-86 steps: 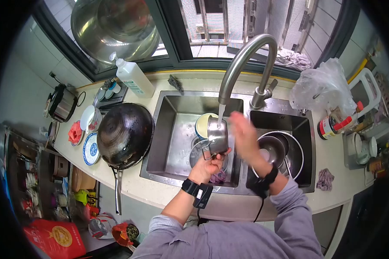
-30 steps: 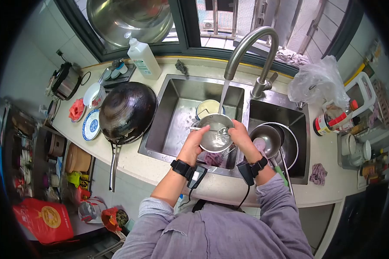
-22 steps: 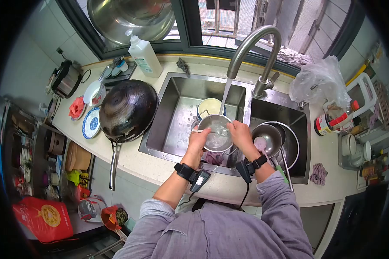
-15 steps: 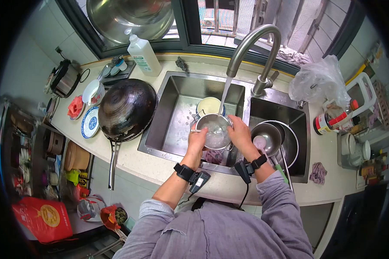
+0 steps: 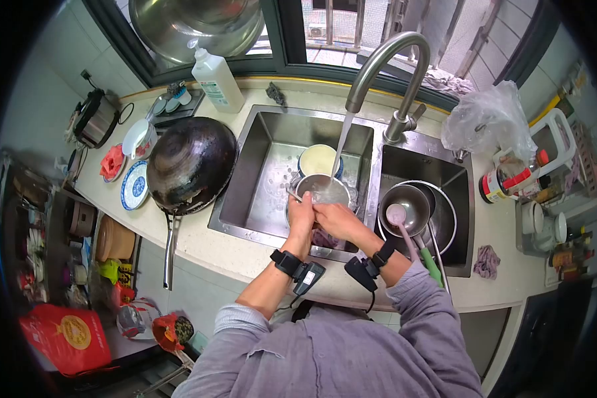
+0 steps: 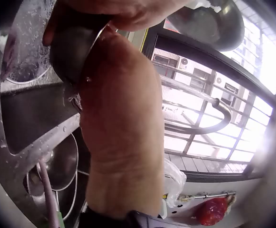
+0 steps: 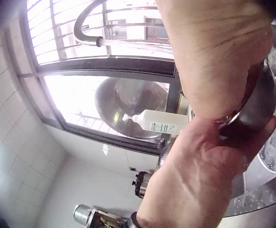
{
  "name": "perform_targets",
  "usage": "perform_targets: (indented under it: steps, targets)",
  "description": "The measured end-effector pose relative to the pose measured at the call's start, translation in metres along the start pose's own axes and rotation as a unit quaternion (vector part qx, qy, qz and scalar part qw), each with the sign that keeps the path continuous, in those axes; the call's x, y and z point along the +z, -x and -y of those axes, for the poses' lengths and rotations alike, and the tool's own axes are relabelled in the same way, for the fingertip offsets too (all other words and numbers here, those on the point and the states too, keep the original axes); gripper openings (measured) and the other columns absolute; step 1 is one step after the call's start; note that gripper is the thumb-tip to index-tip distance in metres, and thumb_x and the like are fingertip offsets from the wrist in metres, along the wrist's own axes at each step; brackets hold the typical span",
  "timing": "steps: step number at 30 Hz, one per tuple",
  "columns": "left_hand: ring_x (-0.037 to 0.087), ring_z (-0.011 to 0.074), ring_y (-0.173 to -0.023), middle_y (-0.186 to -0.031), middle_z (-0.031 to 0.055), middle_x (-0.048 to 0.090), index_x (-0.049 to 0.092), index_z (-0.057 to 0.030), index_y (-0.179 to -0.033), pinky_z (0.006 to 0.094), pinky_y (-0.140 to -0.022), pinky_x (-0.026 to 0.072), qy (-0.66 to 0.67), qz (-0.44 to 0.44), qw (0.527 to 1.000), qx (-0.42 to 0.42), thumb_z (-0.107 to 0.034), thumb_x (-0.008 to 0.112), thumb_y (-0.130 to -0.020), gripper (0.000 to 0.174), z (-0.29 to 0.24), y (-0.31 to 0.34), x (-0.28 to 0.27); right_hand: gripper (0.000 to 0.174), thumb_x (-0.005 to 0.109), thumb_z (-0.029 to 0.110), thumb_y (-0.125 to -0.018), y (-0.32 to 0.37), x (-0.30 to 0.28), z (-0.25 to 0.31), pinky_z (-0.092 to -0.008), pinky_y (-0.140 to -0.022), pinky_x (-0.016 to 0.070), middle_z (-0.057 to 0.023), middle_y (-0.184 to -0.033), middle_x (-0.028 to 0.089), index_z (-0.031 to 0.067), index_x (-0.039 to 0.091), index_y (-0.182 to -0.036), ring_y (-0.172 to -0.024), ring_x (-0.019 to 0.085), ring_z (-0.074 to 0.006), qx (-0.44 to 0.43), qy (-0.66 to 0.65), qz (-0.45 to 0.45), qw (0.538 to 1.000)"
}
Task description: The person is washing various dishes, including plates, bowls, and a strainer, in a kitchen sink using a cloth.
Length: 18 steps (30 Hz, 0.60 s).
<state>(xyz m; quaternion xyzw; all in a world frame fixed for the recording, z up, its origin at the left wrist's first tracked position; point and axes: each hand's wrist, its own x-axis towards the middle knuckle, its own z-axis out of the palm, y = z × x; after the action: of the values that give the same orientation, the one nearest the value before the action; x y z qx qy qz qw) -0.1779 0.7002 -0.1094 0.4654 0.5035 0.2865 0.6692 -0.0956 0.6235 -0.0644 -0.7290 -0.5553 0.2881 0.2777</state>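
Note:
A small stainless steel pot (image 5: 314, 184) with wire handles is under the running tap (image 5: 358, 93), with water inside it. My left hand (image 5: 301, 217) grips its left side, thumb at the near rim. My right hand (image 5: 336, 221) lies across the near rim beside the left, its fingers hidden by the pot. In the left wrist view, the right hand (image 6: 123, 90) reaches the rim of the steel pot (image 6: 71, 50). The right wrist view shows the pot's outer wall (image 7: 256, 109) between both hands. Behind the pot, a cream bowl (image 5: 319, 158) sits in the left basin.
The right basin holds a metal ladle pan (image 5: 414, 211), a pink ladle (image 5: 396, 213) and a white-rimmed pot. An upturned black wok (image 5: 192, 162) stands on the left counter, its handle over the edge. A soap bottle (image 5: 215, 79) is behind; a purple rag (image 5: 487, 261) lies right.
The right hand has left the pot's right side and moved left to the near rim, beside the left hand. Earlier, the pot was tilted under the stream with the right hand moving beside it.

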Motion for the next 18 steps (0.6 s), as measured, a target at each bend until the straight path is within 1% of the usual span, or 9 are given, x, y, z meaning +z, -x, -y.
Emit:
perform_targets:
  steps: [2, 3, 5, 7, 10, 13, 15, 17, 18]
  targets:
    - [0.055, 0.0187, -0.079, -0.094, 0.0127, 0.055, 0.044, -0.002, -0.108, 0.029, -0.066, 0.0452, 0.003, 0.009, 1.0, -0.027, -0.017, 0.047, -0.084, 0.028, -0.018, 0.014, 0.001, 0.029, 0.044, 0.02, -0.08, -0.002, -0.003, -0.008, -0.0391, -0.067, 0.0444, -0.0226, -0.079, 0.059, -0.002, 0.053, -0.095, -0.072, 0.057, -0.0349, -0.023, -0.023, 0.023, 0.999]
    - [0.055, 0.0187, -0.079, -0.094, 0.0127, 0.055, 0.044, -0.002, -0.108, 0.029, -0.066, 0.0452, 0.003, 0.01, 1.0, -0.028, -0.017, 0.047, -0.084, 0.028, -0.011, 0.009, -0.001, 0.03, 0.045, 0.021, -0.081, -0.01, -0.004, -0.019, -0.0364, -0.066, 0.0449, -0.0186, -0.083, 0.06, -0.001, 0.053, -0.1, -0.075, 0.058, -0.0292, 0.057, -0.127, 0.012, 0.99]
    - [0.056, 0.0239, -0.082, -0.103, 0.0121, 0.049, 0.034, -0.0105, -0.116, 0.0369, -0.047, 0.0525, -0.005, 0.055, 0.998, 0.005, -0.022, 0.043, -0.086, 0.033, -0.003, -0.002, -0.001, 0.031, 0.046, 0.021, -0.082, -0.024, -0.011, -0.024, -0.0337, -0.066, 0.0453, -0.0146, -0.087, 0.061, -0.0001, 0.052, -0.104, -0.077, 0.059, -0.0234, 0.135, -0.228, -0.002, 0.964]
    - [0.056, 0.0246, -0.082, -0.104, 0.0122, 0.049, 0.033, -0.0109, -0.116, 0.0379, -0.049, 0.0528, 0.05, 0.07, 0.996, -0.004, -0.022, 0.043, -0.086, 0.033, -0.008, 0.0, 0.003, 0.035, 0.047, 0.024, -0.084, -0.036, -0.015, -0.026, -0.0301, -0.072, 0.044, -0.0088, -0.1, 0.057, 0.0023, 0.048, -0.112, -0.086, 0.056, -0.0172, 0.142, -0.364, -0.136, 0.911]
    - [0.056, 0.0269, -0.084, -0.106, 0.0128, 0.048, 0.03, -0.0119, -0.117, 0.0414, -0.054, 0.0531, 0.082, 0.089, 0.991, -0.061, -0.022, 0.041, -0.087, 0.034, -0.031, 0.01, 0.008, 0.039, 0.046, 0.027, -0.086, -0.039, -0.039, -0.003, -0.032, -0.077, 0.0427, -0.0109, -0.109, 0.053, 0.0027, 0.044, -0.116, -0.092, 0.054, -0.0201, 0.166, -0.498, -0.125, 0.842]
    - [0.056, 0.0301, -0.087, -0.11, 0.0137, 0.045, 0.025, -0.0132, -0.118, 0.0449, -0.056, 0.0534, 0.083, 0.122, 0.981, -0.124, -0.02, 0.039, -0.088, 0.034, -0.046, 0.018, 0.019, 0.042, 0.045, 0.03, -0.087, -0.037, -0.057, -0.008, -0.0325, -0.081, 0.0413, -0.0124, -0.11, 0.052, 0.0014, 0.044, -0.117, -0.094, 0.054, -0.0209, 0.119, -0.543, -0.095, 0.826]
    - [0.055, 0.0316, -0.088, -0.112, 0.0142, 0.044, 0.024, -0.0137, -0.118, 0.046, -0.056, 0.0536, 0.104, 0.147, 0.973, -0.143, -0.02, 0.038, -0.088, 0.034, -0.051, 0.019, 0.028, 0.037, 0.048, 0.028, -0.085, -0.034, -0.067, -0.012, -0.0308, -0.079, 0.0427, -0.0127, -0.106, 0.055, 0.0, 0.051, -0.109, -0.092, 0.055, -0.0193, 0.115, -0.526, -0.108, 0.836]
    - [0.055, 0.0336, -0.09, -0.115, 0.0145, 0.042, 0.022, -0.0149, -0.118, 0.047, -0.056, 0.0538, 0.111, 0.169, 0.966, -0.161, -0.02, 0.036, -0.088, 0.033, -0.054, 0.017, 0.039, 0.029, 0.053, 0.024, -0.082, -0.033, -0.075, -0.025, -0.0275, -0.076, 0.0442, -0.0111, -0.093, 0.061, 0.0, 0.059, -0.096, -0.084, 0.058, -0.0166, 0.053, -0.366, -0.108, 0.923]
    - [0.055, 0.0335, -0.089, -0.114, 0.0154, 0.042, 0.022, -0.0145, -0.117, 0.0435, -0.053, 0.0544, 0.112, 0.18, 0.966, -0.151, -0.02, 0.038, -0.088, 0.033, -0.052, 0.015, 0.043, 0.021, 0.057, 0.02, -0.079, -0.029, -0.081, -0.032, -0.0229, -0.069, 0.0445, -0.0083, -0.08, 0.063, 0.0007, 0.062, -0.084, -0.075, 0.059, -0.0129, 0.054, -0.337, -0.13, 0.931]
